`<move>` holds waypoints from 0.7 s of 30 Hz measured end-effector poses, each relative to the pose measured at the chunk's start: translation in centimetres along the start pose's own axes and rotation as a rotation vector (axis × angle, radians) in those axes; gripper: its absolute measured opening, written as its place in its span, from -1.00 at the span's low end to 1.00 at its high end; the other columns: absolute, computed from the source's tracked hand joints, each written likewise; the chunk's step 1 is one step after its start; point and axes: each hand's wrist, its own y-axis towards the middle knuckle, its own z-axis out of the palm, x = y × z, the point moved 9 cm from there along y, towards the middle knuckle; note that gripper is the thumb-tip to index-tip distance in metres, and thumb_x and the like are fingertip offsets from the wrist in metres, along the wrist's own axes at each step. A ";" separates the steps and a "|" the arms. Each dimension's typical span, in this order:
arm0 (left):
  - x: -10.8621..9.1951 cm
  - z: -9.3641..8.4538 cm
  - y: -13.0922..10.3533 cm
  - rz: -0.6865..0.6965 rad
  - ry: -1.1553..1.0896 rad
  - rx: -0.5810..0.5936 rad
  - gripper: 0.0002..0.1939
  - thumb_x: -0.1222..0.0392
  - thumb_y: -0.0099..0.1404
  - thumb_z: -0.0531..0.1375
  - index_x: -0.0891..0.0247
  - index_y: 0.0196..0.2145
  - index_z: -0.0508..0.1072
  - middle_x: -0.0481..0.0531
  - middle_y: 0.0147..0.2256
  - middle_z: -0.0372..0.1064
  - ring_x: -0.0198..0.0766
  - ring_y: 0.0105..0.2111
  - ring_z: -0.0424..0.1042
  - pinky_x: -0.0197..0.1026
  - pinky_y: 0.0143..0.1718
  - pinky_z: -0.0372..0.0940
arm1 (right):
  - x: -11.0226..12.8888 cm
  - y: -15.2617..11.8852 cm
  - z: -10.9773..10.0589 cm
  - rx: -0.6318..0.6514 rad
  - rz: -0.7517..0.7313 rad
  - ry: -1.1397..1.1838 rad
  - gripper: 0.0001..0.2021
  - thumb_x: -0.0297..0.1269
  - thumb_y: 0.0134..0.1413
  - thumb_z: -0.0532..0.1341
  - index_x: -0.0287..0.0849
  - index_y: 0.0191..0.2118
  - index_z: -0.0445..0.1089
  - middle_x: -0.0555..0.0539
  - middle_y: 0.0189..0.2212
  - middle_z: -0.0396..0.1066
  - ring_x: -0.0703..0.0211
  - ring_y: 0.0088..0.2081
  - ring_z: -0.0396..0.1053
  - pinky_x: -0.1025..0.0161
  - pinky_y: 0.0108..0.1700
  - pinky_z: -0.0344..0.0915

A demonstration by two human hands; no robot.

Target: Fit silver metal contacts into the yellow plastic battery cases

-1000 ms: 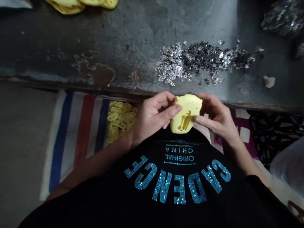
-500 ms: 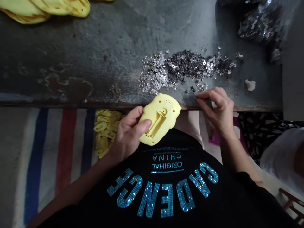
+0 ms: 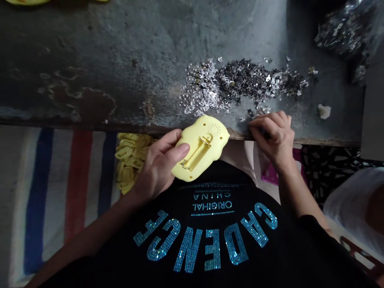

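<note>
My left hand [image 3: 160,162] has its grip closed on a yellow casing [image 3: 214,146], thumb on its face, holding it tilted at the tabletop [image 3: 135,44] edge, the long slot facing up. My right hand [image 3: 274,138] rests its curled fingers at that edge, just beside a heap of small metal pieces [image 3: 240,80]; whether its grip pinches one, I cannot tell.

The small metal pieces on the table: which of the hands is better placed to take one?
Probably the right hand: it is near the metal pieces, while the left hand holds the yellow shell.
</note>
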 end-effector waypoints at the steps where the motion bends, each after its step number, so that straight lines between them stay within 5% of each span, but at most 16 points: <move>1: 0.1 0.2 0.1 -0.012 0.002 0.011 -0.70 -0.03 0.34 0.48 0.21 -0.21 0.55 -0.03 -0.41 0.52 -0.28 -0.50 0.51 -0.29 -0.49 0.51 | -0.3 0.1 0.2 0.016 0.038 0.009 -0.90 -0.18 0.59 0.30 0.03 -0.08 0.56 -0.02 -0.18 0.63 -0.05 -0.11 0.48 -0.05 -0.02 0.34; 8: -0.3 0.8 0.3 -0.056 0.060 -0.070 -0.66 0.01 0.29 0.43 0.19 -0.38 0.36 -0.10 -0.49 0.32 -0.37 -0.58 0.33 -0.35 -0.58 0.33 | -0.4 2.0 2.3 0.085 0.110 0.002 -0.81 -0.03 0.51 0.36 0.00 -0.10 0.57 -0.12 -0.19 0.56 -0.22 -0.01 0.49 -0.24 0.12 0.45; 14: -0.4 1.1 0.3 0.015 0.159 -0.001 -0.68 0.02 0.45 0.36 0.17 -0.33 0.33 -0.11 -0.43 0.31 -0.33 -0.48 0.35 -0.32 -0.51 0.28 | 3.3 2.4 -1.9 0.060 0.043 0.521 -0.88 -0.38 0.41 0.47 0.03 -0.07 0.70 -0.02 -0.24 0.70 0.08 -0.23 0.62 0.12 -0.17 0.48; 21: -0.7 2.2 0.5 0.036 0.266 0.091 -0.68 0.07 0.50 0.29 0.15 -0.35 0.26 -0.12 -0.45 0.28 -0.33 -0.49 0.32 -0.30 -0.54 0.19 | 6.8 2.0 -3.0 0.198 0.027 0.897 -0.76 -0.52 0.33 0.50 -0.01 -0.02 0.70 0.03 -0.15 0.73 0.18 -0.14 0.67 0.19 -0.05 0.53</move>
